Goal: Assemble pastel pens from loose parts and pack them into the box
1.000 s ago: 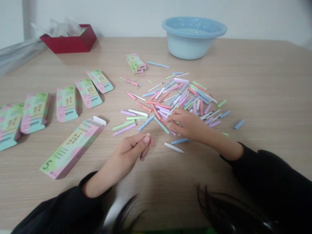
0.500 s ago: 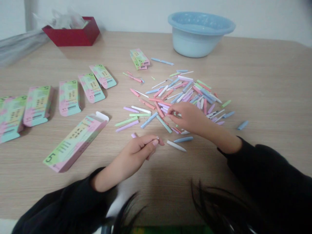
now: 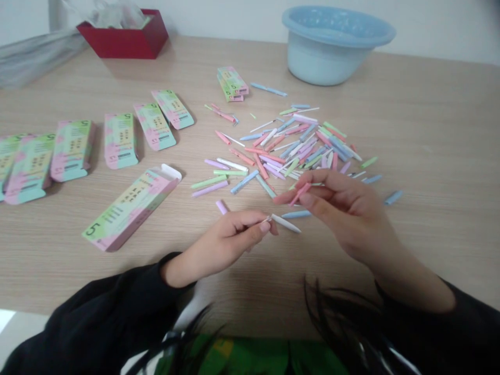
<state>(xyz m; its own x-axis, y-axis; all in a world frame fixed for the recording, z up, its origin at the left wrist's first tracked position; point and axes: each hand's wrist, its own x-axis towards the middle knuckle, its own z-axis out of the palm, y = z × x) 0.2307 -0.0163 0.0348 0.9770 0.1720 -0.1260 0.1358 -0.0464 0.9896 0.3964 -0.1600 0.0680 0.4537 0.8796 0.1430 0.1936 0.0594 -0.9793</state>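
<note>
L hand [image 3: 230,237]: thumb + forefinger pinch a slim lilac plastic pen piece [image 3: 221,207]. Blunt end sticks out behind the knuckles, fine tip shows at the fingertips, other fingers curled under.

R hand [image 3: 346,211]: held just over the table. Thumb + first fingers pinch a short pink plastic pen piece [image 3: 300,194], slanted, remaining fingers loosely bent. The two held pieces are near each other, not touching.

On the light wooden table [image 3: 429,130], betw. the hands: white pointed pen piece [image 3: 287,224], near end just beside L fingertips (contact can't be told). A pale blue pen piece [image 3: 296,214] lies just beside it.

Behind R hand: scattered heap of pastel pen parts [image 3: 300,143].

Left of L hand: open pastel cardboard box marked 5 [image 3: 130,208]. Farther left: row of flat pastel cartons [image 3: 119,139].

Back edge: light blue plastic basin [image 3: 336,47], red tray [image 3: 125,39] w/ clear wrappers.
</note>
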